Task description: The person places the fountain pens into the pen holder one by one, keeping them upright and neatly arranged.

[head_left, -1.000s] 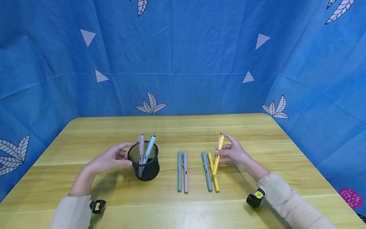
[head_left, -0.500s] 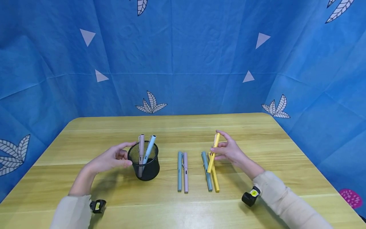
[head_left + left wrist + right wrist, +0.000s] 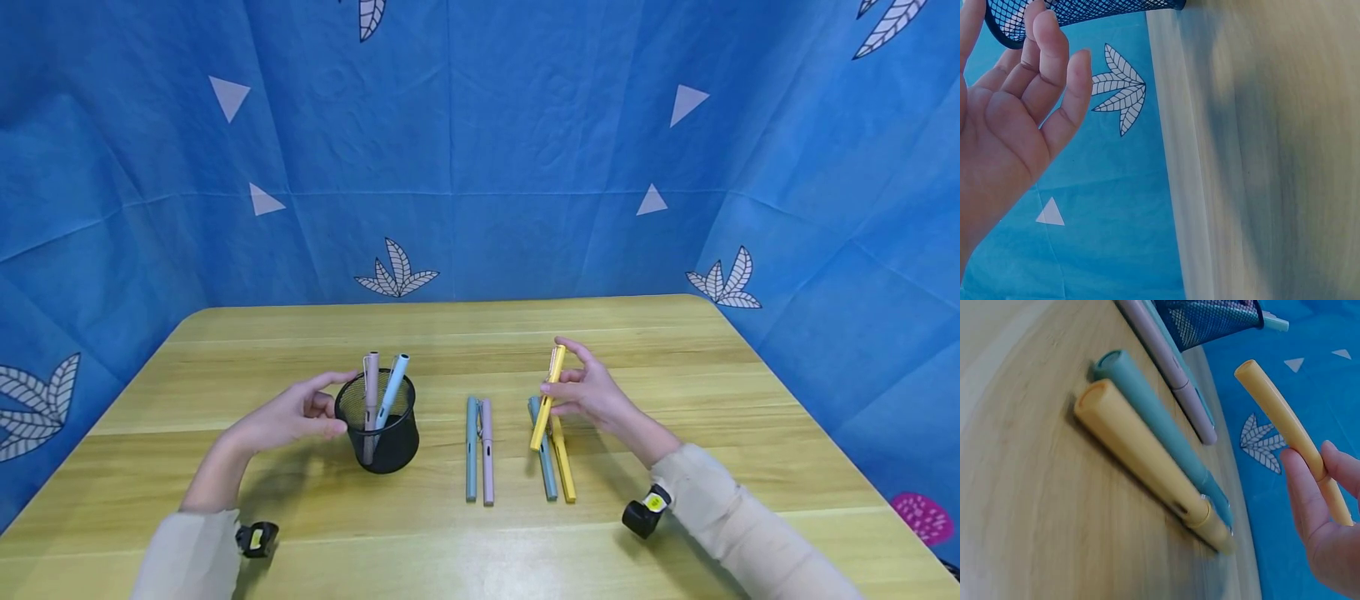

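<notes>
My right hand (image 3: 588, 393) pinches a yellow pen (image 3: 546, 400) and holds it tilted above the table; the right wrist view shows the same yellow pen (image 3: 1285, 431) between the fingertips (image 3: 1319, 487). Under it lie a teal pen (image 3: 544, 462) and another yellow pen (image 3: 562, 467) side by side. My left hand (image 3: 300, 414) rests with relaxed fingers against the left side of a black mesh pen cup (image 3: 378, 421), which holds a pink pen (image 3: 371, 392) and a light blue pen (image 3: 393, 387). In the left wrist view the fingers (image 3: 1041, 69) touch the mesh cup (image 3: 1079, 12).
A teal pen (image 3: 471, 450) and a pink pen (image 3: 486, 454) lie together on the wooden table (image 3: 450, 542) between the cup and the right hand. Blue patterned cloth (image 3: 480, 167) walls the table at the back and sides.
My right hand has carried the yellow pen a little to the left, over the two pens lying under it. The left hand and the cup have not moved.
</notes>
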`<state>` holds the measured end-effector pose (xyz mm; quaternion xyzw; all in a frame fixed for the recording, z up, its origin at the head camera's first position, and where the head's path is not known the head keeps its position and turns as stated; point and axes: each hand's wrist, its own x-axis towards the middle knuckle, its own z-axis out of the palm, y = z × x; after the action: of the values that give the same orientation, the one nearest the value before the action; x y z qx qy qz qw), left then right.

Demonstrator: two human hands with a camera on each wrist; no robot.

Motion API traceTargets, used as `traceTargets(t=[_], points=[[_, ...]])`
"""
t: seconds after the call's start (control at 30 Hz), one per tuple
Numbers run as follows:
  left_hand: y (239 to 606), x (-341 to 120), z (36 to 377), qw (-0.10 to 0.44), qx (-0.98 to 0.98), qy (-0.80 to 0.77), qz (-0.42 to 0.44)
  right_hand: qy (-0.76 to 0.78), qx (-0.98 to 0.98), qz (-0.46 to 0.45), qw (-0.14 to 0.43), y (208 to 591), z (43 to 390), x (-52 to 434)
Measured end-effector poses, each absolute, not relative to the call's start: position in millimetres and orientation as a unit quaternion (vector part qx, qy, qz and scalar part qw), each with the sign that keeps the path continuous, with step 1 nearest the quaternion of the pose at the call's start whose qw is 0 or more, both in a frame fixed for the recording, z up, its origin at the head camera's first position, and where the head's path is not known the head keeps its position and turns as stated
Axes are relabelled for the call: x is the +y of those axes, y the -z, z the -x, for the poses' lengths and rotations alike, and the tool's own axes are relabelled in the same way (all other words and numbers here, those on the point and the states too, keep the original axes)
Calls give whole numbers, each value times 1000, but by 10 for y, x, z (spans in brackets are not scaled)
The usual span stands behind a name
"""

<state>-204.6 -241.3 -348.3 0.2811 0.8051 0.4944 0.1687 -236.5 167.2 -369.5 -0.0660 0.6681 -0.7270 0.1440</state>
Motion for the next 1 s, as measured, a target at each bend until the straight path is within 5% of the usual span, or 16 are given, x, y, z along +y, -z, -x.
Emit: traceTargets(t=[1.0], points=[[3484, -2409, 2047, 183, 797, -506, -274, 767, 632, 54, 97, 3502, 2416, 1105]])
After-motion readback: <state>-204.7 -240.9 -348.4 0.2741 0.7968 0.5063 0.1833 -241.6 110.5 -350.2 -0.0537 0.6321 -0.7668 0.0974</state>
